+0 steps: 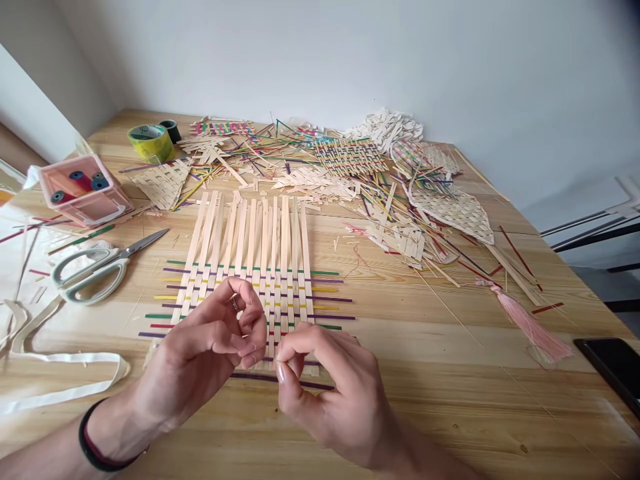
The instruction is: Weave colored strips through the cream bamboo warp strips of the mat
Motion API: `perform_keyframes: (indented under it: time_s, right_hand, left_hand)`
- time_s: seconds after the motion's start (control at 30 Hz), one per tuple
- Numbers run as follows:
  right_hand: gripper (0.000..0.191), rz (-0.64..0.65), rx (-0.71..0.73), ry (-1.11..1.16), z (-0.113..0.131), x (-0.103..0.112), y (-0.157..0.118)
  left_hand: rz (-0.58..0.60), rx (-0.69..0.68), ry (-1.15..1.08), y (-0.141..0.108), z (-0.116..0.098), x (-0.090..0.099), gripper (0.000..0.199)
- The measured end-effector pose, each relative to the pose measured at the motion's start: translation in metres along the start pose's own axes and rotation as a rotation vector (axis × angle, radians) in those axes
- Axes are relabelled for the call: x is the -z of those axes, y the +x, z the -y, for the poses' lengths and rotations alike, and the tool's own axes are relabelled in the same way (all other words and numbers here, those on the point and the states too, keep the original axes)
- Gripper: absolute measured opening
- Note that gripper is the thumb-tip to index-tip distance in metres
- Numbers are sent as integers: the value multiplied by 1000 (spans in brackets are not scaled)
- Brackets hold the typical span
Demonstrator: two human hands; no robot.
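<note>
A partly woven mat point(293, 293) of pale flat strips crossed by thin purple, yellow, green and red strips lies flat in front of me. Above its near edge I hold my left hand point(195, 360) with curled fingers, the thumb meeting a fingertip. Close by on the right, thumb and index finger of my right hand point(340, 387) are pinched together. Anything between the fingertips of either hand is too small to make out. A loose purple strip point(313, 385) lies along the mat's near edge, partly behind my hands.
Scissors point(113, 267) and a white ribbon point(75, 360) lie left, near a pink basket point(90, 213) of thread spools. Yellow tape point(150, 143), loose strips and woven pieces point(350, 157) crowd the back. A woven fan point(455, 210), pink tassel point(530, 323) and phone point(613, 370) lie right.
</note>
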State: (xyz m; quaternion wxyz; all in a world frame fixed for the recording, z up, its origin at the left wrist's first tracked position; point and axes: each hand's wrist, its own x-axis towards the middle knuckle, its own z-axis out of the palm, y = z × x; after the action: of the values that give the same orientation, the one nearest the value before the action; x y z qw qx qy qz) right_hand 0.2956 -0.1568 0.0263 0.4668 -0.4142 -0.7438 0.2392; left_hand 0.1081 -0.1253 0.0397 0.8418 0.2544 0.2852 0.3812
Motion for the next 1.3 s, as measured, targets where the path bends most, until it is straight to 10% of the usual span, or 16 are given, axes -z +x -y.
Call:
perform_keyframes:
  time_s: [0.43,0.7,1.3]
  right_hand:
    - [6,95,-236,346,-1,5,1]
    - [25,102,-624,1172,-20,6,9]
    - [28,-3,-886,1452,-16,11,15]
  left_hand:
    - [24,2,26,-1,-4,-3,19]
    - [5,0,130,0,-4,-6,18]
    - [30,-28,434,-2,4,7,22]
